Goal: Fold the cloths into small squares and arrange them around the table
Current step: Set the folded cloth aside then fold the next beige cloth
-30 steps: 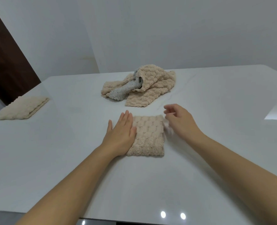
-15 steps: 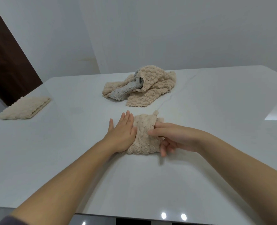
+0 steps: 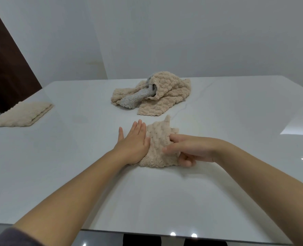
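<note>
**Head view.** We saw the beige cloth (image 3: 157, 148) lying on the white table (image 3: 218, 192) near its front middle. It was partly folded and rumpled, with one corner sticking up at its far edge. Our left hand (image 3: 133, 144) lay flat, fingers straight and together, and pressed the cloth's left edge to the table. The cloth sat just to the right of this hand, partly under the edge of the palm. Our right hand (image 3: 191, 150) gripped the cloth's right side, with thumb and forefinger on top and the other fingers curled beneath the edge. Beyond the hands and well apart from them, a heap of cloths (image 3: 164, 93) rested unfolded at the table's middle, beige ones draped over a grey cloth (image 3: 134, 99). Near the table's left edge lay a folded cloth (image 3: 22, 114), flat and apart from the rest. A dark door (image 3: 5, 68) stood behind the table's left corner, beside a pale wall (image 3: 200, 36).
</note>
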Action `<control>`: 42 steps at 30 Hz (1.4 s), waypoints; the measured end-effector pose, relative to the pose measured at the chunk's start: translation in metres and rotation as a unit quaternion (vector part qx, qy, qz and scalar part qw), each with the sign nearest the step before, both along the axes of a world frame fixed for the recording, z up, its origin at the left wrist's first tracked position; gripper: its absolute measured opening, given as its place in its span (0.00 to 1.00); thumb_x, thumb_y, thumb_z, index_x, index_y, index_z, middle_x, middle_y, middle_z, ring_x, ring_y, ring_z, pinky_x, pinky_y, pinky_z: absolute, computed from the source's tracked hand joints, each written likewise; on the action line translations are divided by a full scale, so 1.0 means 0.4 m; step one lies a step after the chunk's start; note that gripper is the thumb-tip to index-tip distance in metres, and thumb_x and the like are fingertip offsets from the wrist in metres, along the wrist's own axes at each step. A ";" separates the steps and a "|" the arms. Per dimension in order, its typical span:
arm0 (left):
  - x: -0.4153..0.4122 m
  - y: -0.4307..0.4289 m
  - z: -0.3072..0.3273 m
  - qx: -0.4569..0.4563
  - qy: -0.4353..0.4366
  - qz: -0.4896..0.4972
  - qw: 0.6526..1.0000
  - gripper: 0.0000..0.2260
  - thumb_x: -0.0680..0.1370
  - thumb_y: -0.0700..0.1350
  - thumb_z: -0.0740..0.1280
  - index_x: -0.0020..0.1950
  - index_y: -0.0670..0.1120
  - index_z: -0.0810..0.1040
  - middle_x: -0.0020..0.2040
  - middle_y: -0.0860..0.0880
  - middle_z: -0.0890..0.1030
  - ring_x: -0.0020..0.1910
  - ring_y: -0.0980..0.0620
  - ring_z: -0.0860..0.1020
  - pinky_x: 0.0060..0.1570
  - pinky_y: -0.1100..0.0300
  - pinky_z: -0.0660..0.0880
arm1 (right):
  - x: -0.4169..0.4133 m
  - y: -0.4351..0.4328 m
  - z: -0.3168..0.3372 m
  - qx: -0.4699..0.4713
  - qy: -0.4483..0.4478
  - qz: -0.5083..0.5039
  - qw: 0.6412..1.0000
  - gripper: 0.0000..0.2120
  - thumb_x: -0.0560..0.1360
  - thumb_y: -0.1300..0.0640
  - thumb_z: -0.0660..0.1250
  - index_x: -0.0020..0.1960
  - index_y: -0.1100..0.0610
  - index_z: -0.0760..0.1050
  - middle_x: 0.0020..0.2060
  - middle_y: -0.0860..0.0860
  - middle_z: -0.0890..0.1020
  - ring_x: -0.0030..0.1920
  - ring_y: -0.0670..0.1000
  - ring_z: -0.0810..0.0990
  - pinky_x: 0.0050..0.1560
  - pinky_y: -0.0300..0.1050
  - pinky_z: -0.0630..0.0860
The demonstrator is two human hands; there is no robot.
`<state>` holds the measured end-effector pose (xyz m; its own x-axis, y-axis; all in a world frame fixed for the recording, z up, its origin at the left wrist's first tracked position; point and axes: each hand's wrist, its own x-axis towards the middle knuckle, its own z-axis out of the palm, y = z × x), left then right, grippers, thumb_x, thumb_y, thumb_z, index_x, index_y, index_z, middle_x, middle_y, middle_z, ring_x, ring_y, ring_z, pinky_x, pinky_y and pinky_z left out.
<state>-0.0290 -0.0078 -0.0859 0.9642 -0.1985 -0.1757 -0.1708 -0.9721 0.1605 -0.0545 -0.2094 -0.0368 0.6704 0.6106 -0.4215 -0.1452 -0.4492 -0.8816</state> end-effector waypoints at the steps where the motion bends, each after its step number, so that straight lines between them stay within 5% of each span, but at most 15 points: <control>1: 0.000 -0.001 -0.001 0.004 -0.004 0.001 1.000 0.26 0.84 0.52 0.41 0.79 0.45 0.38 0.79 0.50 0.36 0.77 0.54 0.35 0.74 0.41 0.34 | 0.002 -0.004 0.000 -0.001 -0.004 -0.004 1.000 0.12 0.81 0.55 0.62 0.63 0.47 0.69 0.43 0.47 0.78 0.24 0.47 0.69 0.24 0.36 0.64; 6: -0.004 -0.005 -0.005 0.013 -0.018 0.009 1.000 0.26 0.84 0.52 0.40 0.79 0.45 0.38 0.79 0.50 0.37 0.77 0.54 0.36 0.73 0.41 0.34 | -0.009 -0.024 -0.004 -0.019 -0.026 -0.024 0.999 0.12 0.79 0.54 0.65 0.62 0.52 0.70 0.46 0.50 0.77 0.24 0.48 0.69 0.26 0.39 0.66; 10: -0.010 -0.008 -0.008 0.017 -0.032 0.018 0.999 0.26 0.83 0.53 0.40 0.79 0.45 0.39 0.79 0.50 0.38 0.77 0.54 0.37 0.73 0.40 0.34 | -0.024 -0.056 -0.019 -0.036 -0.019 -0.078 0.996 0.14 0.78 0.53 0.66 0.59 0.58 0.69 0.31 0.44 0.79 0.24 0.48 0.67 0.27 0.41 0.62; 15: -0.015 -0.012 -0.009 0.018 -0.050 0.024 0.998 0.26 0.83 0.53 0.40 0.79 0.45 0.39 0.80 0.49 0.39 0.78 0.53 0.38 0.73 0.40 0.35 | -0.029 -0.067 -0.015 -0.068 -0.079 -0.187 0.977 0.13 0.78 0.54 0.66 0.60 0.55 0.69 0.39 0.53 0.83 0.23 0.49 0.69 0.27 0.40 0.66; 17: -0.019 -0.011 -0.005 -0.005 -0.058 0.034 0.998 0.27 0.83 0.53 0.41 0.79 0.45 0.39 0.80 0.48 0.39 0.78 0.53 0.39 0.74 0.41 0.35 | -0.019 -0.061 -0.015 -0.084 -0.190 -0.258 0.944 0.13 0.78 0.55 0.63 0.62 0.54 0.70 0.42 0.51 0.82 0.31 0.48 0.76 0.34 0.43 0.72; 19: -0.023 -0.010 0.009 -0.045 -0.079 0.048 0.995 0.27 0.83 0.52 0.43 0.80 0.44 0.40 0.80 0.48 0.40 0.78 0.52 0.39 0.75 0.43 0.36 | -0.009 -0.039 -0.015 -0.139 -0.346 -0.268 0.888 0.16 0.79 0.55 0.60 0.66 0.54 0.69 0.52 0.48 0.80 0.50 0.49 0.79 0.51 0.47 0.75; 21: -0.029 -0.017 0.028 -0.078 -0.112 0.051 0.989 0.26 0.84 0.50 0.44 0.80 0.44 0.41 0.80 0.48 0.41 0.78 0.53 0.40 0.75 0.46 0.37 | 0.002 0.005 -0.019 -0.197 -0.438 -0.200 0.854 0.22 0.81 0.56 0.54 0.74 0.56 0.62 0.69 0.51 0.71 0.69 0.53 0.69 0.68 0.50 0.65; 24: -0.042 -0.036 0.030 -0.060 -0.129 0.025 0.990 0.26 0.84 0.49 0.44 0.80 0.43 0.42 0.80 0.49 0.41 0.78 0.53 0.40 0.76 0.48 0.38 | 0.024 0.070 -0.059 -0.308 -0.435 -0.061 0.844 0.27 0.84 0.52 0.45 0.80 0.57 0.44 0.80 0.51 0.47 0.79 0.50 0.43 0.77 0.56 0.43; 26: -0.052 -0.041 0.007 -0.035 -0.097 0.014 0.995 0.26 0.84 0.50 0.43 0.79 0.44 0.41 0.80 0.49 0.40 0.78 0.53 0.39 0.76 0.47 0.39 | 0.039 0.080 -0.098 -0.361 -0.413 -0.017 0.836 0.28 0.84 0.49 0.42 0.80 0.56 0.40 0.79 0.49 0.41 0.78 0.49 0.38 0.76 0.60 0.38; 38: -0.056 -0.035 0.005 -0.028 -0.036 0.074 0.996 0.28 0.83 0.53 0.42 0.79 0.43 0.39 0.79 0.45 0.38 0.78 0.49 0.38 0.75 0.46 0.37 | 0.051 0.018 -0.105 -0.382 -0.371 -0.016 0.846 0.27 0.84 0.46 0.40 0.80 0.53 0.40 0.79 0.46 0.42 0.79 0.48 0.40 0.75 0.62 0.36; 42: -0.055 -0.033 0.028 -0.056 -0.095 0.023 0.994 0.27 0.83 0.51 0.43 0.79 0.42 0.40 0.80 0.47 0.39 0.78 0.52 0.38 0.76 0.50 0.39 | 0.065 0.026 -0.075 -0.340 -0.419 -0.037 0.841 0.26 0.84 0.51 0.42 0.80 0.55 0.41 0.79 0.48 0.43 0.78 0.48 0.40 0.76 0.60 0.36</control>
<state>-0.0511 -0.0212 -0.0746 0.9864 -0.1614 0.0317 -0.1643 -0.9574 0.2376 -0.0285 -0.1992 -0.0669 0.9319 0.3623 -0.0169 0.3487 -0.9079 -0.2327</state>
